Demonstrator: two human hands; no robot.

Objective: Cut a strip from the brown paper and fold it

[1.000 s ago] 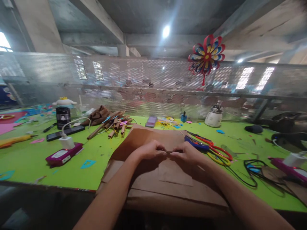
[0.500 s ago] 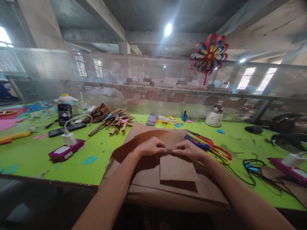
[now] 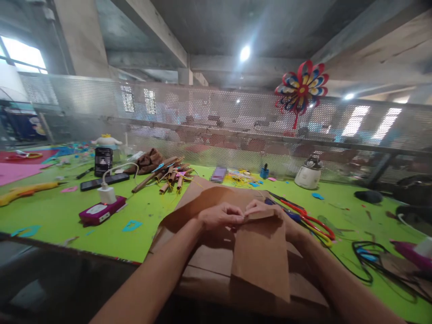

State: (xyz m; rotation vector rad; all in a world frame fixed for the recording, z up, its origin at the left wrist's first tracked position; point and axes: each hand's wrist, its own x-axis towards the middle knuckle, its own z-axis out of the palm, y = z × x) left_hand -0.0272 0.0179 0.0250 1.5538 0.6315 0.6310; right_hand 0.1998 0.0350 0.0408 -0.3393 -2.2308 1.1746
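On the green table [image 3: 60, 216], a brown paper piece [image 3: 259, 256] is pinched at its top edge by left hand [image 3: 221, 215] and right hand [image 3: 261, 210], a fold being formed; even pressure is needed next.

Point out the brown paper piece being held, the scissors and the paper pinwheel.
brown paper piece [image 3: 261, 256], head view, middle of the hanging sheet
scissors [image 3: 315, 223], head view, red handle loop
paper pinwheel [image 3: 301, 87], head view, yellow centre
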